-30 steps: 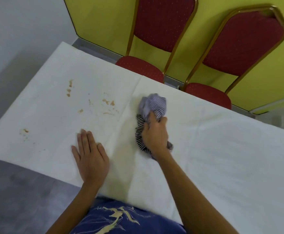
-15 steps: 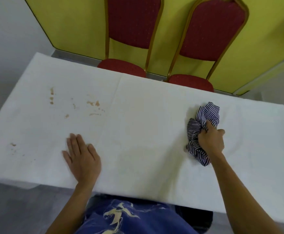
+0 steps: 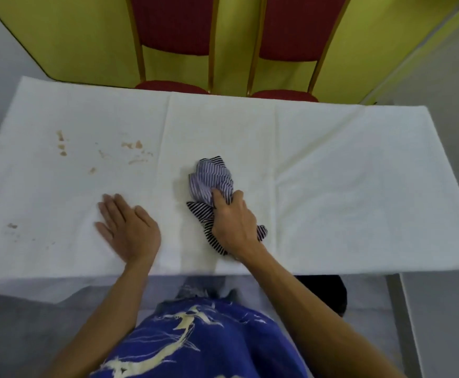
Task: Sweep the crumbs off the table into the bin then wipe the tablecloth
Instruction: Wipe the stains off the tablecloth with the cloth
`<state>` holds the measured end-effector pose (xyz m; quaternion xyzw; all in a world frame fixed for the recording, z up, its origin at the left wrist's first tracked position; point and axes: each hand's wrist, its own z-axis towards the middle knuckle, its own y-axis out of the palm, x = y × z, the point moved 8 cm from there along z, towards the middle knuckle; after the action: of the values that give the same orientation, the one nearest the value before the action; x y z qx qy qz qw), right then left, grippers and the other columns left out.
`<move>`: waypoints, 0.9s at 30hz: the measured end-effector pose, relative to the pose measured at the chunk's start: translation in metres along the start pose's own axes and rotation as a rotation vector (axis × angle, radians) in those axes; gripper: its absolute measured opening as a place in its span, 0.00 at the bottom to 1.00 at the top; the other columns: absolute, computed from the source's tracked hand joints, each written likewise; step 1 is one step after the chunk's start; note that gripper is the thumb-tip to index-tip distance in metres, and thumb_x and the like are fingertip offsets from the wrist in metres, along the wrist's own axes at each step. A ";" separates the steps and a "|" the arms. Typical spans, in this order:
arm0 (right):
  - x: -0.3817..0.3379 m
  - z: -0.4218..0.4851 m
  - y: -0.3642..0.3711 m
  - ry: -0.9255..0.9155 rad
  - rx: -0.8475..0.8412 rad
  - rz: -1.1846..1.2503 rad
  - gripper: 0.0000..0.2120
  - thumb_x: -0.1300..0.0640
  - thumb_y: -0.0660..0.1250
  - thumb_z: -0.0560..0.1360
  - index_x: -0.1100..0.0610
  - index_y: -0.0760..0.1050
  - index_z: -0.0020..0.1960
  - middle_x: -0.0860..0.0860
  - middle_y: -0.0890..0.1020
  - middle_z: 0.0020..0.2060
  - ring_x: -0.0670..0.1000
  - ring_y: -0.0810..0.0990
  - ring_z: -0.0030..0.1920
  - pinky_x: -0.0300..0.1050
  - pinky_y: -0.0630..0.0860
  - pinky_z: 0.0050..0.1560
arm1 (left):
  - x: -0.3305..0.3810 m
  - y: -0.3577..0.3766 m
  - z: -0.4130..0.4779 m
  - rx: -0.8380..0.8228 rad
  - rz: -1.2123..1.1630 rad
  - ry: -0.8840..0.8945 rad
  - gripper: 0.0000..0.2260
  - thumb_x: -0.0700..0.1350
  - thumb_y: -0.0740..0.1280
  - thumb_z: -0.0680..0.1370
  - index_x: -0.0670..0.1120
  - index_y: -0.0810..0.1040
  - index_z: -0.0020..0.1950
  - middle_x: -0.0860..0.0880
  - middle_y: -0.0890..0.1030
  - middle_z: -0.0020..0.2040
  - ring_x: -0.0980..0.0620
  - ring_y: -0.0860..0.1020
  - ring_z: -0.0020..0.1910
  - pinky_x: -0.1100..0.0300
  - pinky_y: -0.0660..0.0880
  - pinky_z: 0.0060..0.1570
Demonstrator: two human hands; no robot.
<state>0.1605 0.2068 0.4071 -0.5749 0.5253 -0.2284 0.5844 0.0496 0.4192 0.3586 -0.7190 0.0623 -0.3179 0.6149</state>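
Head view, looking down on the long table. The right hand (image 3: 234,222) is clamped, fingers curled, on a crumpled blue-and-white striped cloth (image 3: 212,175), which is pressed to the white tablecloth (image 3: 332,186) near the table's middle. The bunched end of the cloth points away from the person. The left hand (image 3: 127,230) lies flat, fingers straight and together, palm down on the tablecloth near the front edge, just left of the right hand.

Scattered brown marks and crumbs (image 3: 133,145) lie to the left of the cloth and farther from the person. They spread along the table's length toward its left end, with a smaller patch (image 3: 12,225) near the front left.

Judgement: the left hand is nearer the soiling, but the right hand has the cloth, so the next stroke must run leftward across the far side of the left hand. No bin is in view.
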 end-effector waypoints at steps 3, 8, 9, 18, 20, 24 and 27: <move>0.111 -0.012 -0.038 0.288 0.114 0.040 0.21 0.54 0.55 0.78 0.49 0.66 0.71 0.61 0.71 0.54 0.66 0.79 0.47 0.58 0.77 0.49 | 0.003 0.008 0.001 -0.141 -0.002 -0.008 0.26 0.46 0.51 0.84 0.40 0.51 0.81 0.44 0.47 0.82 0.47 0.45 0.81 0.43 0.41 0.77; 0.219 -0.052 -0.078 0.746 0.221 0.109 0.19 0.56 0.54 0.77 0.52 0.67 0.68 0.64 0.67 0.62 0.67 0.76 0.46 0.61 0.73 0.60 | -0.013 0.000 0.010 -0.327 0.037 0.100 0.27 0.47 0.50 0.84 0.43 0.45 0.81 0.46 0.41 0.82 0.49 0.40 0.81 0.46 0.39 0.78; 0.211 -0.053 -0.075 0.766 0.219 0.134 0.19 0.55 0.54 0.78 0.54 0.67 0.68 0.64 0.66 0.64 0.67 0.76 0.48 0.61 0.72 0.61 | -0.017 -0.002 0.012 -0.354 0.045 0.135 0.27 0.47 0.50 0.84 0.44 0.45 0.81 0.46 0.41 0.82 0.49 0.40 0.81 0.47 0.40 0.78; -0.090 -0.066 0.050 -0.035 -0.084 0.104 0.28 0.55 0.62 0.76 0.53 0.60 0.75 0.63 0.65 0.66 0.67 0.77 0.54 0.61 0.77 0.53 | -0.031 -0.014 0.002 -0.432 0.072 0.285 0.28 0.48 0.54 0.83 0.43 0.48 0.82 0.43 0.43 0.82 0.46 0.42 0.81 0.47 0.44 0.78; -0.118 -0.073 0.060 -0.152 -0.141 0.049 0.29 0.55 0.63 0.76 0.53 0.60 0.76 0.63 0.66 0.64 0.67 0.76 0.53 0.59 0.77 0.51 | -0.028 -0.016 0.003 -0.442 0.061 0.286 0.31 0.51 0.56 0.82 0.44 0.47 0.82 0.43 0.43 0.82 0.46 0.42 0.81 0.47 0.44 0.78; -0.060 -0.066 0.042 -0.138 -0.142 0.053 0.25 0.55 0.60 0.78 0.45 0.65 0.75 0.59 0.69 0.57 0.65 0.78 0.49 0.57 0.79 0.49 | -0.042 -0.017 -0.002 -0.438 0.106 0.326 0.28 0.49 0.53 0.84 0.44 0.47 0.82 0.43 0.42 0.82 0.46 0.42 0.81 0.48 0.45 0.79; 0.045 -0.060 0.002 0.150 0.033 0.093 0.22 0.55 0.59 0.79 0.43 0.69 0.72 0.59 0.71 0.55 0.66 0.79 0.49 0.57 0.77 0.52 | -0.049 -0.018 -0.001 -0.448 0.106 0.325 0.27 0.49 0.50 0.85 0.45 0.46 0.82 0.44 0.41 0.82 0.47 0.41 0.81 0.50 0.43 0.79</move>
<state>0.1225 0.1417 0.4025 -0.5214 0.5900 -0.2521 0.5626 0.0054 0.4462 0.3564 -0.7723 0.2662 -0.3746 0.4385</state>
